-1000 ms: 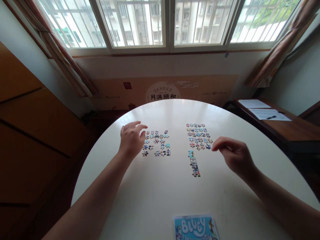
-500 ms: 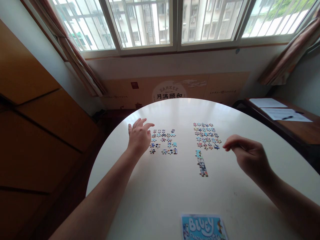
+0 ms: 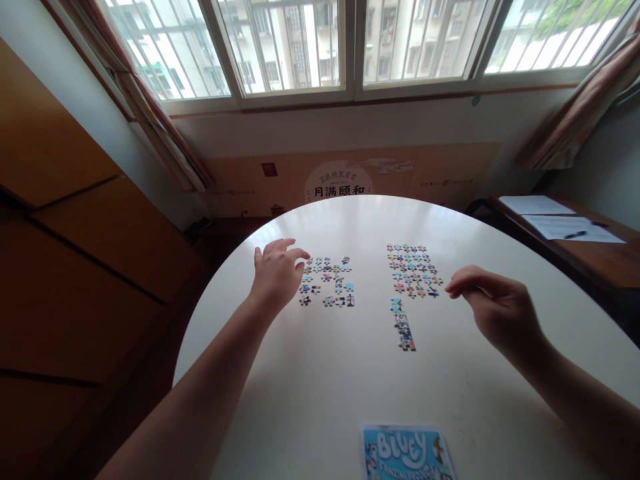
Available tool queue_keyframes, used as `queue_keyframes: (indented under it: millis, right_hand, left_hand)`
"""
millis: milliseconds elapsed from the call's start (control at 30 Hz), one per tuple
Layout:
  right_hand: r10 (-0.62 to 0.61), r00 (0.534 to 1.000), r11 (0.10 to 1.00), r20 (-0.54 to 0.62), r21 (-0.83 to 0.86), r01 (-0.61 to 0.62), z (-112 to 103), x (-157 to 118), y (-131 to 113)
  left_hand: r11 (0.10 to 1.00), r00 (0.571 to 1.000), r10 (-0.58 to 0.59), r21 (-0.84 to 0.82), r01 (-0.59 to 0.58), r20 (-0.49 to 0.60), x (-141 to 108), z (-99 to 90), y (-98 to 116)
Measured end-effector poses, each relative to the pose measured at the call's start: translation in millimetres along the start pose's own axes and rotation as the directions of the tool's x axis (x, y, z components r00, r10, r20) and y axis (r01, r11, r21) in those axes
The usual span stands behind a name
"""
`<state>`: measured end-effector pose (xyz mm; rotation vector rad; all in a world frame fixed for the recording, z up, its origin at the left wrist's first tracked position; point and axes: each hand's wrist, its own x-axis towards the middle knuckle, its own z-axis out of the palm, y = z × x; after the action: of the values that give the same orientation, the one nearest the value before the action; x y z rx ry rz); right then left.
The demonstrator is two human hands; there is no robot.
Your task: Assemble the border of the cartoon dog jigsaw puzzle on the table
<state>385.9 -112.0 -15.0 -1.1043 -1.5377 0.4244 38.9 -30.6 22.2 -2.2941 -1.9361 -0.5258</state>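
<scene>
Closest to me is the blue Bluey picture [image 3: 407, 453] on the white table [image 3: 310, 393]. Next is a short strip of puzzle pieces [image 3: 403, 325] that looks joined. My right hand [image 3: 500, 303] is curled small beside the right bunch [image 3: 411, 269]; I can't tell if it holds a piece. My left hand [image 3: 277, 273], fingers spread wide, is by the left bunch [image 3: 327, 269]. Both bunches look loose, not joined yet.

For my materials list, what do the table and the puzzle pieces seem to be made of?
Table: smooth, glossy white, perhaps laminate or painted board; its far part shows bright reflections.
Pieces: probably printed cardboard, being flat, with knobs and coloured pictures; finish too small to judge.
</scene>
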Motion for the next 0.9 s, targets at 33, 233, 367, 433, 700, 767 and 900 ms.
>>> queue_keyframes:
  millis: [33,233,367,433,700,767,900]
  right_hand:
    - [-0.001,1.0,1.0,0.002,-0.001,0.001,0.0,-0.2,-0.1]
    - [-0.008,1.0,1.0,0.003,-0.011,0.008,-1.3,-0.9,-0.2]
    - [0.013,1.0,1.0,0.006,-0.016,-0.013,-1.7,-0.8,0.7]
    - [0.02,1.0,1.0,0.009,-0.019,-0.02,-1.4,-1.0,0.8]
    - [0.03,0.999,1.0,0.018,-0.009,-0.03,-0.5,-0.5,-0.6]
    - [0.035,0.999,0.999,0.017,-0.007,-0.035,-0.6,-0.2,-0.6]
    - [0.044,0.999,0.999,0.019,0.001,-0.044,-0.3,-0.4,-0.6]
  left_hand:
    - [1.0,0.999,0.018,0.001,-0.018,0.031,-0.9,-4.5,1.5]
    - [0.999,0.974,0.034,-0.03,-0.028,0.225,-7.4,-28.4,5.5]
    - [1.0,0.947,-0.012,0.018,0.007,0.321,-11.3,-35.4,5.6]
    - [1.0,0.941,-0.013,0.025,0.005,0.339,-13.3,-36.4,6.2]
    - [0.995,0.897,-0.023,0.099,-0.023,0.441,-16.4,-36.2,14.3]
    - [0.994,0.888,-0.026,0.104,-0.025,0.458,-16.1,-36.5,15.5]
    - [0.995,0.883,-0.031,0.097,-0.017,0.468,-15.9,-36.8,17.5]
